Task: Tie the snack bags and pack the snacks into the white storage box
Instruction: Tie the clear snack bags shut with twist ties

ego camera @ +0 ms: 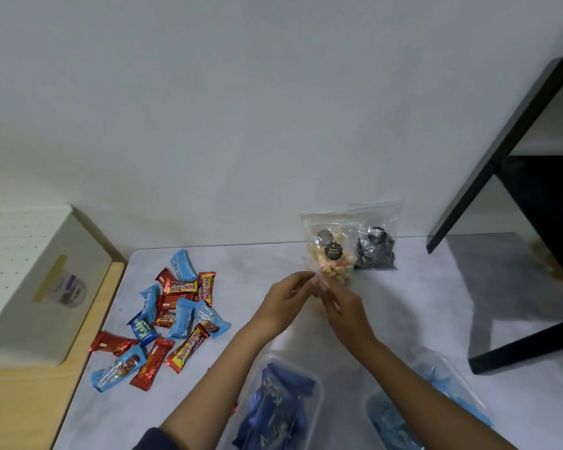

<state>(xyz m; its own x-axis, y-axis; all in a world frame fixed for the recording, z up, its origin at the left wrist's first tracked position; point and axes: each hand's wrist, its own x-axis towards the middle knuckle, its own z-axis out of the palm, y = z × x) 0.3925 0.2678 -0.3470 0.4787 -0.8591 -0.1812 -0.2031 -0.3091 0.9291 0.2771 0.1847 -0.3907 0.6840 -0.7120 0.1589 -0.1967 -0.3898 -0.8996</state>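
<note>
My left hand (288,295) and my right hand (340,303) meet over the table and pinch the top of a small clear snack bag (320,284) of pale biscuits; most of that bag is hidden behind my fingers. Just beyond stands a clear bag of coloured biscuits (332,254) with a black label. A bag of black-and-white swirl snacks (376,250) leans against the wall beside it. The white storage box (30,277), its lid dotted with holes, sits at the far left on a wooden surface.
Several loose red and blue wrapped bars (163,316) lie scattered left of my hands. A clear tub of dark blue packs (280,407) and another of light blue packs (416,404) stand near me. A black shelf frame (514,138) rises at the right.
</note>
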